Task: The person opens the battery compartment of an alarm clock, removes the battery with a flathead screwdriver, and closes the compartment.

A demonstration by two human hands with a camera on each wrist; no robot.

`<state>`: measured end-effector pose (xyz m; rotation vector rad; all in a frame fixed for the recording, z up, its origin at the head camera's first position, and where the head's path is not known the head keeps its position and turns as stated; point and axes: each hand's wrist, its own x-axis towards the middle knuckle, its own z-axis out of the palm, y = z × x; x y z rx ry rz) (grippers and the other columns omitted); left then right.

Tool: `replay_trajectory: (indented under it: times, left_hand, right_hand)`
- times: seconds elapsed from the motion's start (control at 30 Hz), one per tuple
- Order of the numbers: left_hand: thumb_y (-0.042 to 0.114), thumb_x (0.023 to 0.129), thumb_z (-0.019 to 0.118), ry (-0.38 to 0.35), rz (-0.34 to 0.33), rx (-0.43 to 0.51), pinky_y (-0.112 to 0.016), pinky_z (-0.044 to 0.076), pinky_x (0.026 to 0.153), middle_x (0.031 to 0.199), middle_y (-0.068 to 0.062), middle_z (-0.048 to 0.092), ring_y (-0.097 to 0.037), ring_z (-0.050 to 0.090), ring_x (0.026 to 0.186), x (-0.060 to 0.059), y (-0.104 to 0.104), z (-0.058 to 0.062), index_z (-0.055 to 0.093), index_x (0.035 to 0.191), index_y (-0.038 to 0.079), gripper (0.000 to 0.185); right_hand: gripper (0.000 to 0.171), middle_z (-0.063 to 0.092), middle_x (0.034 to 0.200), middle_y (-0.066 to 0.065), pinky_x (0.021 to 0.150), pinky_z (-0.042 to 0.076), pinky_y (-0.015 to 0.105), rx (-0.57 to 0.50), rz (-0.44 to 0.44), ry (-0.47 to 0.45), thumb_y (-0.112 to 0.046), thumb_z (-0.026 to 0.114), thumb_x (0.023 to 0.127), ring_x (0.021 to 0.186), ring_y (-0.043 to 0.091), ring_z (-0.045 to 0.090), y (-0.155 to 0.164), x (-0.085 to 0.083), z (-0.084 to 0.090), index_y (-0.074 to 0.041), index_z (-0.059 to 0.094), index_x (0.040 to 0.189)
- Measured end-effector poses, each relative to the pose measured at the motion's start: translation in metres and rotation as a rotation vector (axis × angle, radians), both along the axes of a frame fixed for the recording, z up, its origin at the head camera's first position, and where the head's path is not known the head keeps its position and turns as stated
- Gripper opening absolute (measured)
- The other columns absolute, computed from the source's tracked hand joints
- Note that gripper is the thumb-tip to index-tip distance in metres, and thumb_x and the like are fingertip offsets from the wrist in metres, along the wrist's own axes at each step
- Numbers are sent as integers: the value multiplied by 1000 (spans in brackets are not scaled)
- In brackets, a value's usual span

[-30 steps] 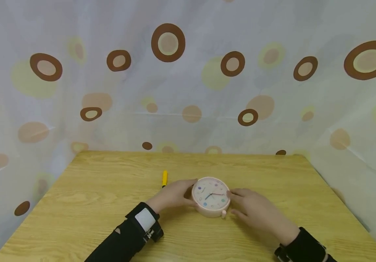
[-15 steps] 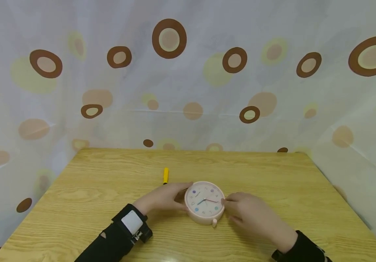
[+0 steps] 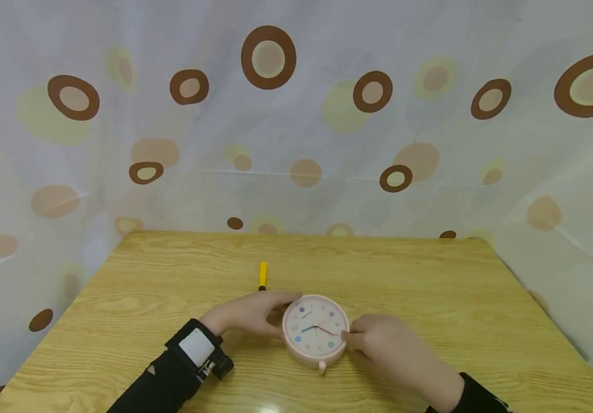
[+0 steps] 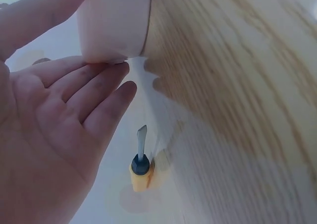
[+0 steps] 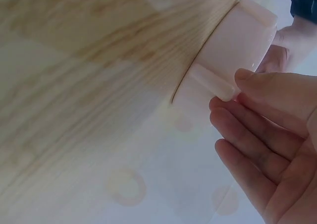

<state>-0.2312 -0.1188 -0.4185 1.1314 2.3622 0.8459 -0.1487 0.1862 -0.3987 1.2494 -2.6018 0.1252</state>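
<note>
A round pale pink clock lies face up on the wooden table, a short leg on its side pointing toward me. My left hand holds the clock's left side, with thumb and fingers spread along its edge. At the right rim, my right hand pinches the edge with thumb and index finger. In the right wrist view, the right fingertips are right at the leg. The left wrist view shows the left fingers against the clock's side wall.
A flat-blade screwdriver with a yellow handle lies behind the left hand; in the head view its blade is hidden. The wooden table meets a white cloth backdrop with brown and beige circles at its back and sides.
The clock has moved toward me and slightly left, turning clockwise so its leg swings from lower right to the bottom. Both hands have moved with it. The screwdriver stays in place.
</note>
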Motion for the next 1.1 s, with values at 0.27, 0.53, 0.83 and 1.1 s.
replay_trajectory:
  times: [0.27,0.53,0.83,1.1]
  left_hand:
    - [10,93,78,-73,-25,-13,-47,33,129,169,-20,39,-35,41,156,3,-1,4,32,163,-6,84]
    - [-4,87,70,-49,-25,-55,-49,32,130,170,-20,37,-34,37,158,8,1,6,31,164,-5,87]
    - [-10,84,66,-57,-25,-43,-48,35,128,170,-19,38,-31,39,157,11,2,5,29,164,-5,89]
    - [-12,83,65,-45,-20,-46,-49,37,127,170,-19,38,-32,39,157,13,3,4,29,164,-5,89]
  right_hand:
    - [15,76,85,-7,71,59,21,-12,45,7,-9,87,85,78,4,69,-6,7,-2,-15,86,99]
    - [12,76,85,-8,71,58,19,-28,101,41,-15,87,87,78,2,68,-11,15,-4,-13,85,98]
    - [11,75,85,-9,71,58,20,-36,85,36,-16,88,87,79,3,68,-12,17,-5,-14,85,98]
    - [12,76,86,-9,71,58,20,-45,74,30,-15,88,86,80,4,68,-11,16,-7,-15,85,98]
